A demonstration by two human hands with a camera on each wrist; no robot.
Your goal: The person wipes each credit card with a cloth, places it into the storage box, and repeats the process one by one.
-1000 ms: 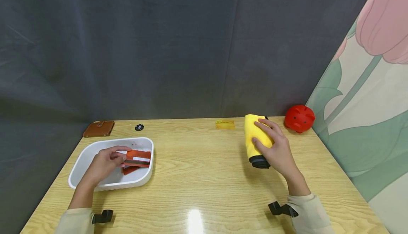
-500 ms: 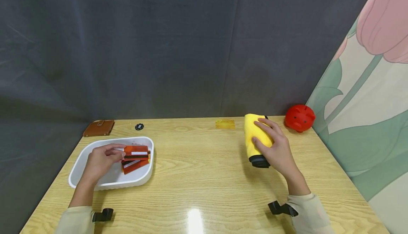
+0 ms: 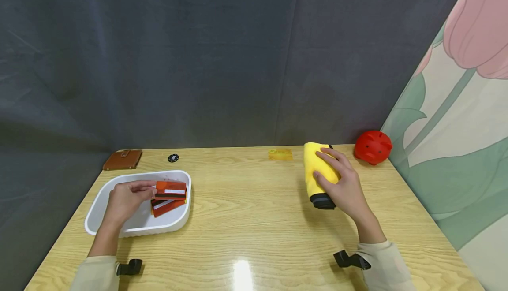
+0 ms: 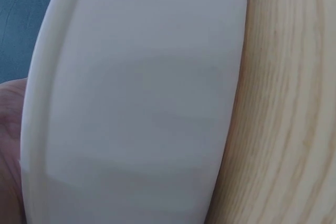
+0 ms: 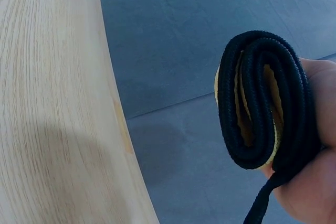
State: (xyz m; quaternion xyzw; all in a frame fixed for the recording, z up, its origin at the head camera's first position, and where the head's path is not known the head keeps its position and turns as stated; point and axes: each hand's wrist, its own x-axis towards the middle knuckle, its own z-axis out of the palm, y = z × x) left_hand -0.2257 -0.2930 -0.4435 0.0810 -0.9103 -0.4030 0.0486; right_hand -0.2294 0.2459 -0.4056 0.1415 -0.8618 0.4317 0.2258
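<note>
In the head view my left hand point(image 3: 124, 200) pinches the left end of an orange-red card point(image 3: 171, 185) with a white strip and a dark stripe. A second similar card point(image 3: 169, 208) lies partly covered below it in the white plastic tub point(image 3: 92, 214). The left wrist view is filled mostly by the tub's outer wall point(image 4: 147, 98), which hides the fingertips. My right hand point(image 3: 344, 184) grips a rolled yellow towel point(image 3: 315, 167) with black edging, held above the table. Its coiled black-edged end point(image 5: 231, 98) faces the right wrist camera.
Along the table's back edge lie a brown leather wallet point(image 3: 123, 160), a black poker chip point(image 3: 173, 158) and a flat yellow card point(image 3: 280, 154). A red piggy bank point(image 3: 373, 147) stands at the back right. A dark curtain point(image 3: 222, 61) hangs behind the wooden table point(image 3: 238, 211).
My left hand has moved slightly left and up with the pinched card, which now uncovers more of the card below. The right hand and towel have stayed almost still.
</note>
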